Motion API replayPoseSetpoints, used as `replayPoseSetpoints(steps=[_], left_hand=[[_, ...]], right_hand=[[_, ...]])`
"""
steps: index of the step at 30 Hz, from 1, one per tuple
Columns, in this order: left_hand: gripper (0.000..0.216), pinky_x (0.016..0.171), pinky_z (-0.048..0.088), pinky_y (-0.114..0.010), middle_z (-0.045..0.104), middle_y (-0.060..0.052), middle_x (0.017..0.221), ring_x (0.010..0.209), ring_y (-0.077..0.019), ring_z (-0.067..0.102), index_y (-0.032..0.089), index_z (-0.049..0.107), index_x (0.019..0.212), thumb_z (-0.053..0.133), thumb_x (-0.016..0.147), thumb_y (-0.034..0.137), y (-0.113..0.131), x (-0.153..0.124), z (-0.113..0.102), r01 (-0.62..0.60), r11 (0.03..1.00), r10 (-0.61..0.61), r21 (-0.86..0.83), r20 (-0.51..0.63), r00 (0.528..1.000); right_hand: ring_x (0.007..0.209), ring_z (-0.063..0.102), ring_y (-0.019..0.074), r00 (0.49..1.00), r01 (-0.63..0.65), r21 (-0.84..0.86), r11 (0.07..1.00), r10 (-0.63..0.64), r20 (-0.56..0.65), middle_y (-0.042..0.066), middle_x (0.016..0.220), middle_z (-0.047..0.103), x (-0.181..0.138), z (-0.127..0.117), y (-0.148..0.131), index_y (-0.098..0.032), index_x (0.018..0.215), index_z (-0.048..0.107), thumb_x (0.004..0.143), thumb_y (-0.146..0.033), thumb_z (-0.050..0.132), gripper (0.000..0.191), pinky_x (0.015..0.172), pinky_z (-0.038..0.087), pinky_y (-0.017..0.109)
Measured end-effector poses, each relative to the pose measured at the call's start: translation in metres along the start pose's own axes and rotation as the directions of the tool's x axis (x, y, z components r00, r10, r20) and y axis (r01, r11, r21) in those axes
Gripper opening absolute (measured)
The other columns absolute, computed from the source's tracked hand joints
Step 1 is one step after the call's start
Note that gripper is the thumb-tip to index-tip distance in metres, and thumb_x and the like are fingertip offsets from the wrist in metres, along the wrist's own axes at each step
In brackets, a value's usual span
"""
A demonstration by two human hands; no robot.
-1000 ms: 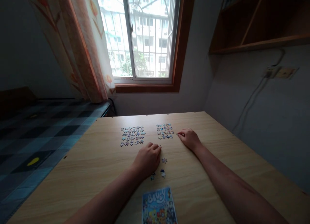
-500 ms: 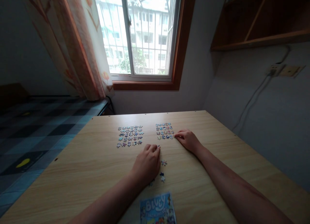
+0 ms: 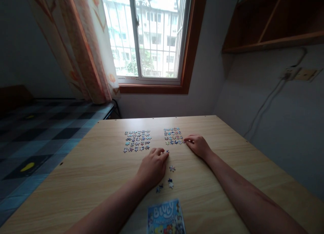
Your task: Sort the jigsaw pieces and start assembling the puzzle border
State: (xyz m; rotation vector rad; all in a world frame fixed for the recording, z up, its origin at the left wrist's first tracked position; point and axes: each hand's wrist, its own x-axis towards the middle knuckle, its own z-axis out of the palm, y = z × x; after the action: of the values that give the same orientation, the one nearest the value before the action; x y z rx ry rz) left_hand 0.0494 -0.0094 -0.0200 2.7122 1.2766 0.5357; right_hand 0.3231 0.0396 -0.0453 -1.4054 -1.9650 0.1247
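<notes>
My left hand (image 3: 153, 166) rests over the middle of the table, fingers bent and drawn together. A small jigsaw piece (image 3: 167, 151) shows at its fingertips. My right hand (image 3: 198, 146) lies beside the right block of jigsaw pieces (image 3: 173, 134), its thumb and forefinger pinched at a tiny piece on the block's lower right corner. Fingertips partly hide both pieces. To the left, another block of jigsaw pieces (image 3: 137, 139) is laid out in rows. Below my left hand lie a loose multicoloured piece (image 3: 172, 168), a dark and white piece (image 3: 170, 183) and some bluish pieces (image 3: 159, 188).
A blue Bluey puzzle picture (image 3: 165, 216) lies at the near side of the wooden table (image 3: 101, 180). A bed with checked cloth (image 3: 63, 121) stands at left. Beyond the table are a curtain (image 3: 81, 58) and a window; a shelf (image 3: 273, 41) hangs at right.
The view has shifted slightly. My left fingers have lifted a little, showing more of the piece at their tips. The bluish pieces near that wrist are now more visible. My right hand has hardly moved.
</notes>
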Motion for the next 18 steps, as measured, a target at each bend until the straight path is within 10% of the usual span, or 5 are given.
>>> replayPoseSetpoints(steps=[18], left_hand=[[0.046,0.113,0.034,-0.046,0.057,-0.012,0.141,0.129,-0.0278,0.049,0.017,0.06,0.135,0.047,0.093,0.028,0.005,0.007,0.006,0.111,0.993,-0.11,-0.029,0.04,0.993]], right_hand=[[0.066,0.062,0.0161,0.986,0.013,0.031,0.999,-0.007,-0.165,0.005,0.083,0.074,0.001,0.002,-0.013,-0.02,0.085,0.076,0.088,-0.025,0.061,0.016,0.071,0.05,0.031]])
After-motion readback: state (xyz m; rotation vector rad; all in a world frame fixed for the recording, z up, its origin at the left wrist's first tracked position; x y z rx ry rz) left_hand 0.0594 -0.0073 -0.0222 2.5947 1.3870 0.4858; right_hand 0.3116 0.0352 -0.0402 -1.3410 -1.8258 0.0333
